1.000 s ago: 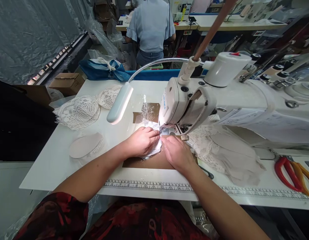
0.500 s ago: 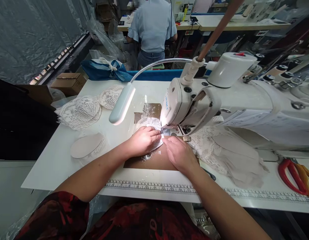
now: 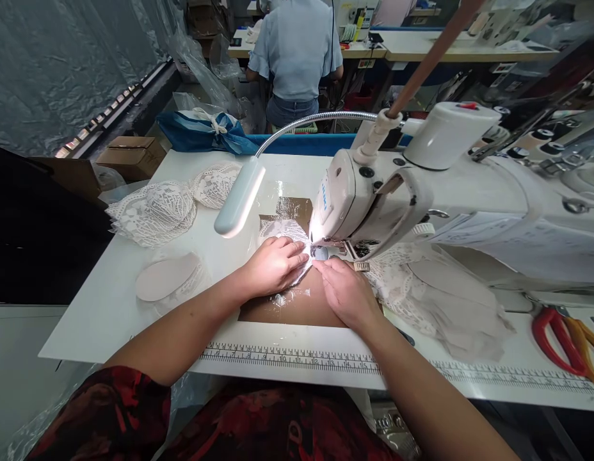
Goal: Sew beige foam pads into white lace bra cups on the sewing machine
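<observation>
A white lace piece [image 3: 283, 230] lies under the needle end of a white sewing machine [image 3: 333, 192]. My left hand [image 3: 278, 266] is over its near part, fingers bent and pressed together on the fabric, with the thumb side close to the needle. At the piece's right edge, just in front of the presser foot, my right hand [image 3: 347, 291] has its index finger and thumb closed on the fabric; the exact grip is partly hidden. Brown tape [image 3: 282, 310] covers the table beneath both hands. The stitching point itself is too small to make out.
Lace cups [image 3: 153, 212] and a beige oval pad [image 3: 165, 280] lie on the left. More lace and beige fabric [image 3: 450, 307] rests right of my hand, near red-handled scissors [image 3: 556, 339]. A lamp [image 3: 239, 198] hangs over the table. Another person [image 3: 297, 57] sits beyond.
The lace piece has turned a little under the needle, and my left hand has shifted slightly with it. My right fingers stay by its edge. The whole view has moved slightly.
</observation>
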### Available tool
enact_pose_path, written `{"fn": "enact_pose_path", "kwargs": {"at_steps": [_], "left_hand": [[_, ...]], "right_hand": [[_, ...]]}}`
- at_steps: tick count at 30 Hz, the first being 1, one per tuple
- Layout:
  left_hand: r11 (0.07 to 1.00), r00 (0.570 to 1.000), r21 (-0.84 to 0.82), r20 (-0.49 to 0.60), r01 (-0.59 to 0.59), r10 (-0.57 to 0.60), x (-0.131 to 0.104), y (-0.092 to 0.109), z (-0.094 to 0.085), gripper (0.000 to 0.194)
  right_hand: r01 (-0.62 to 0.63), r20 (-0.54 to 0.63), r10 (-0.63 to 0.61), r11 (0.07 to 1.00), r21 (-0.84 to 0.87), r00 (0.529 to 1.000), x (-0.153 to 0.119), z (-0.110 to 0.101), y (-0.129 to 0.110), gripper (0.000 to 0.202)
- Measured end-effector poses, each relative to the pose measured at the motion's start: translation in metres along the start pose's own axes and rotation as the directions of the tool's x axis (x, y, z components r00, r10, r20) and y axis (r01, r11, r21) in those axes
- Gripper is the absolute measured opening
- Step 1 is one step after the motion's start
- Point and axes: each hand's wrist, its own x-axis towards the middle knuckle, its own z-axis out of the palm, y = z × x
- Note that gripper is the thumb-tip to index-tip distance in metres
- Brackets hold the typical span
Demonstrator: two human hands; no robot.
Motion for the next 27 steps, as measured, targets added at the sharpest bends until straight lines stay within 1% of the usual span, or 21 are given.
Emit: {"fn": "enact_pose_path", "kwargs": {"at_steps": [3,6,10,13,18,23,27], "left_hand": [[0.995,0.995,-0.048,0.024,-0.091,0.092,-0.003,-0.001,-0.004,0.037],[0.983,0.987,-0.093,0.015,-0.160,0.162,-0.005,-0.003,-0.003,0.036],[0.971,0.979,-0.120,-0.002,-0.205,0.206,-0.005,-0.005,0.000,0.033],[0.971,0.979,-0.124,0.007,-0.203,0.206,-0.005,-0.006,0.001,0.033],[0.976,0.983,-0.123,0.024,-0.177,0.181,-0.004,-0.004,0.000,0.033],[0.991,0.994,-0.072,0.011,-0.111,0.112,-0.002,0.001,0.003,0.033],[0.994,0.995,-0.053,0.009,-0.096,0.096,-0.002,0.005,0.005,0.033]], "right_hand": [[-0.056,-0.034,0.056,0.998,0.002,0.998,-0.001,0.000,0.002,0.040],[-0.088,-0.041,0.088,0.996,-0.002,0.995,-0.002,-0.001,0.000,0.039],[-0.009,0.025,0.010,0.999,-0.031,1.000,-0.003,-0.003,-0.003,0.041],[0.023,0.068,-0.018,0.997,-0.072,0.998,-0.002,-0.004,-0.005,0.041],[0.011,0.095,-0.003,0.996,-0.092,0.995,-0.001,-0.004,-0.006,0.042],[-0.012,0.069,0.022,0.990,-0.138,0.997,0.000,-0.001,-0.007,0.041],[-0.020,0.055,0.028,0.989,-0.148,0.998,0.001,0.001,-0.007,0.042]]}}
